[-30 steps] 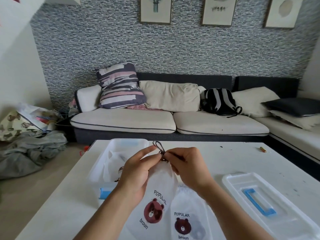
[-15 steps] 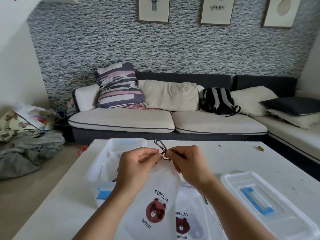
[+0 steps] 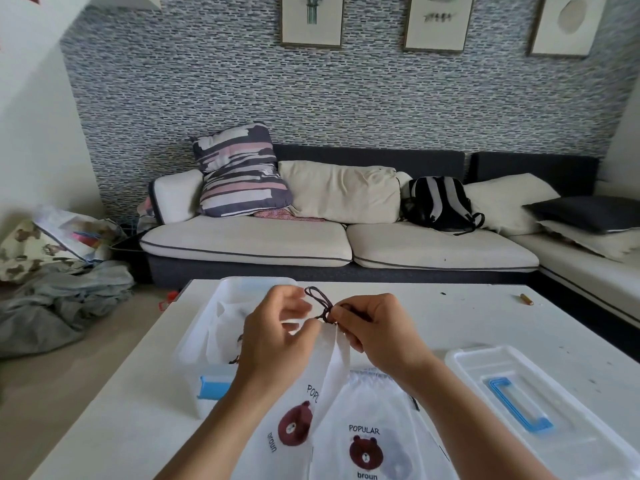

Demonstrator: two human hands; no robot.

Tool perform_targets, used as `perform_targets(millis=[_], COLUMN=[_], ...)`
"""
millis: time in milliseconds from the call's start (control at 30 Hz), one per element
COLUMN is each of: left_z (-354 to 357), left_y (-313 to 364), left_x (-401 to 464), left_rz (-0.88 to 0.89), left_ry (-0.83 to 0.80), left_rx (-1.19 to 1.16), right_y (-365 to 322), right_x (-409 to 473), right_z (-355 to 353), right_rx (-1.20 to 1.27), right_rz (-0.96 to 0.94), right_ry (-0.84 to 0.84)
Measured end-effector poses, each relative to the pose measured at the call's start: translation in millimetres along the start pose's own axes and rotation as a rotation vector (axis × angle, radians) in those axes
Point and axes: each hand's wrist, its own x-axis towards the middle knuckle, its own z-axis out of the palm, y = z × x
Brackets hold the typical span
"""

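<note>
Drawstring pouch (image 3: 334, 362) — left hand (image 3: 273, 341), right hand (image 3: 381, 336)

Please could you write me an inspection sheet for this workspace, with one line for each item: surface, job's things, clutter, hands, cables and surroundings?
Surface: white table, a few dark specks on its right part.
Job's things: white drawstring bag with a bear print, held up over the table; its dark drawstring looped at the top.
Clutter: second bag lying flat; clear box open, white material inside; lid with blue handle on the right; small brown item far right.
Grippers (hands): left hand holds the bag's top edge; right hand pinches the drawstring.
Cables: nothing seen.
Surroundings: sofa with backpack and striped pillow; cloth pile on the floor.
</note>
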Motion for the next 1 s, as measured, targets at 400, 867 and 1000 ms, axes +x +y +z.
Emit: perform_targets(millis=[400,867,1000], left_z=[2.3,-17.4,-18.1], left_y=[-2.4,-3.9,-7.5], left_x=[-1.7,12.7,15.4], left_rz=[0.594,0.038,-0.034], left_ry=[0.112,-0.283,-0.283], left_rx=[0.317,-0.134,-0.245], right_y=[-2.2,-7.3,-11.7], right_x=[-2.7,-3.5,-1.1], right_z=[4.3,-10.4,-13.8], right_rx=[0.007,-0.048,-0.252], right_rz=[-0.075,-0.154,-0.245], right_ry=[-0.018,-0.175,-0.182])
